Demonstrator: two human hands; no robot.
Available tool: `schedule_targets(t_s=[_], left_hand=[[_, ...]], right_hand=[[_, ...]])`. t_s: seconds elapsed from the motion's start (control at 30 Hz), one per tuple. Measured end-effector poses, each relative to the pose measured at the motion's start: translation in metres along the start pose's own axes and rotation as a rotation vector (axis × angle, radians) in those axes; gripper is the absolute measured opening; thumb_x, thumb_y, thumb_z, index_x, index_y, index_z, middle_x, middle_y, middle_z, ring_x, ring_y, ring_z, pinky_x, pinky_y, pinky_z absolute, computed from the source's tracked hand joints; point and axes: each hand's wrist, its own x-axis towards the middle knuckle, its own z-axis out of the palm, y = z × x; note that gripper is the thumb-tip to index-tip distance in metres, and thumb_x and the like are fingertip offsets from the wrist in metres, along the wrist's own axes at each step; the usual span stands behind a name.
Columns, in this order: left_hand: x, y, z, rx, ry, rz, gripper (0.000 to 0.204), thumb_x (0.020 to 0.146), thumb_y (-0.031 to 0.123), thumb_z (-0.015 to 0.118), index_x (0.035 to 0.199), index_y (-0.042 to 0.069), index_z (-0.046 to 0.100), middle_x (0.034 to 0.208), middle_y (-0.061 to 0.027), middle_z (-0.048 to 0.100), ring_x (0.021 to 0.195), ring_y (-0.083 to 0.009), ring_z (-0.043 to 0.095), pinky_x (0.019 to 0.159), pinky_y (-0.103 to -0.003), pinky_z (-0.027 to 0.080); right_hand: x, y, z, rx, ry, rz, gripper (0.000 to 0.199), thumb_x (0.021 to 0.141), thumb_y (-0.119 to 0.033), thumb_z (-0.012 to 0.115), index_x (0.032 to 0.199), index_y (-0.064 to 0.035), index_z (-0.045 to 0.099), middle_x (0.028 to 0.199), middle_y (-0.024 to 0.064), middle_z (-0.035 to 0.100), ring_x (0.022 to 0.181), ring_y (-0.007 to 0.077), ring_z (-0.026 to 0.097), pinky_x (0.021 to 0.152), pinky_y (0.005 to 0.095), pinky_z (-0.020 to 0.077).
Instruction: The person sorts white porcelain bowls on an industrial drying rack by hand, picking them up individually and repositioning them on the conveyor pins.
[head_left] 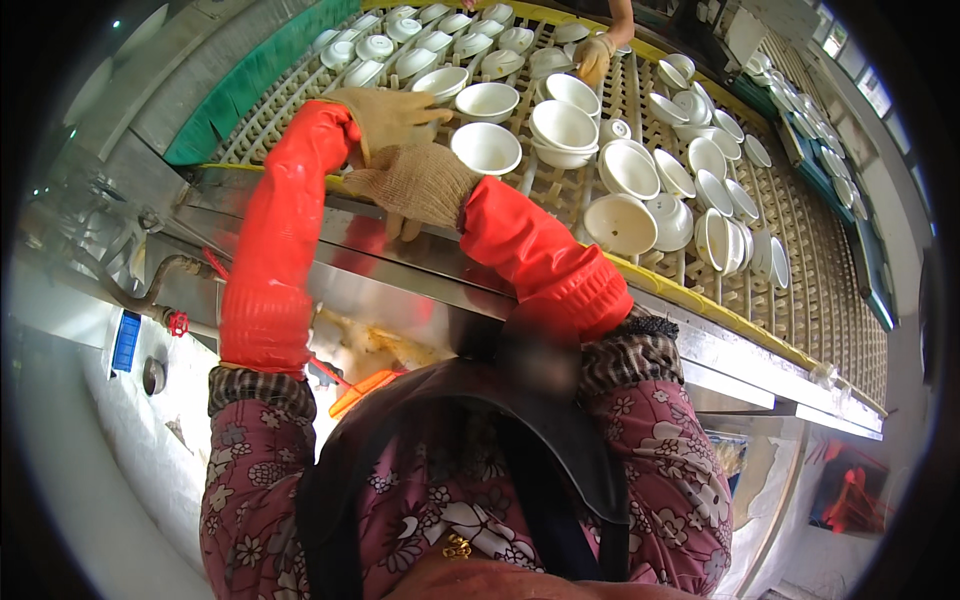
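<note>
Both my arms wear long red rubber sleeves and beige knit gloves. My left hand (392, 115) lies on the pale slatted conveyor rack (820, 290), its fingers stretched toward a white bowl (441, 82) and holding nothing that I can see. My right hand (412, 186) rests on the rack's near yellow edge, with the fingers draped over the steel rim and nothing in them. A white bowl (487, 148) stands upright just beyond my right wrist. Many more white bowls fill the rack, some stacked (563, 132) and some tipped on their sides (724, 240).
A co-worker's gloved hand (594, 56) reaches onto the rack from the far side. A steel ledge (400, 270) runs along the near edge, with pipes and a red valve (178, 323) below at left. A green strip (250, 80) borders the rack's left side.
</note>
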Motion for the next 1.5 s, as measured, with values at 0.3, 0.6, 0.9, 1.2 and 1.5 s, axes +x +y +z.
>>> schedule_targets(t_s=[0.3, 0.6, 0.9, 1.2, 1.5], left_hand=[[-0.004, 0.040, 0.049, -0.061, 0.024, -0.178, 0.025, 0.083, 0.024, 0.061, 0.096, 0.003, 0.064, 0.106, -0.0119, 0.066, 0.091, -0.0231, 0.065, 0.074, -0.033, 0.051], [0.004, 0.022, 0.041, -0.086, 0.133, 0.013, 0.025, 0.082, 0.018, 0.061, 0.102, 0.004, 0.065, 0.112, -0.0104, 0.066, 0.091, -0.0211, 0.066, 0.074, -0.032, 0.052], [0.012, 0.025, 0.023, -0.441, 0.573, -0.115, 0.020, 0.080, 0.004, 0.054, 0.093, 0.006, 0.069, 0.102, -0.0062, 0.070, 0.074, -0.0265, 0.067, 0.065, -0.028, 0.052], [0.022, 0.050, 0.042, -0.349, 0.655, 0.214, 0.016, 0.078, 0.010, 0.062, 0.091, 0.001, 0.063, 0.089, -0.0148, 0.065, 0.085, -0.0321, 0.063, 0.073, -0.038, 0.050], [0.061, 0.057, 0.078, -0.817, 0.475, 0.225, 0.009, 0.083, 0.002, 0.051, 0.090, 0.005, 0.056, 0.077, -0.0091, 0.058, 0.069, -0.0208, 0.056, 0.063, -0.030, 0.047]], right_hand=[[-0.012, 0.015, -0.018, 0.221, 0.354, -0.243, 0.044, 0.090, -0.037, 0.049, 0.081, 0.0044, 0.061, 0.065, 0.0142, 0.067, 0.048, 0.0200, 0.065, 0.048, 0.0271, 0.0513], [-0.008, 0.013, 0.025, -0.512, 0.581, -0.411, 0.047, 0.086, -0.046, 0.057, 0.070, -0.0033, 0.068, 0.066, 0.0152, 0.064, 0.066, 0.0337, 0.063, 0.062, 0.0441, 0.0494], [0.001, 0.057, 0.007, -0.337, 0.551, -0.143, 0.047, 0.083, -0.052, 0.058, 0.090, -0.0066, 0.069, 0.085, 0.0138, 0.068, 0.074, 0.0303, 0.066, 0.069, 0.0422, 0.0510], [0.010, 0.065, -0.029, 0.271, 0.799, -0.186, 0.043, 0.085, -0.040, 0.063, 0.098, 0.0003, 0.060, 0.076, 0.0092, 0.064, 0.069, 0.0189, 0.061, 0.067, 0.0308, 0.0491], [-0.005, 0.131, -0.079, -0.323, 0.913, -0.124, 0.058, 0.091, -0.054, 0.041, 0.088, -0.0007, 0.065, 0.078, 0.0207, 0.065, 0.079, 0.0340, 0.065, 0.075, 0.0409, 0.0491]])
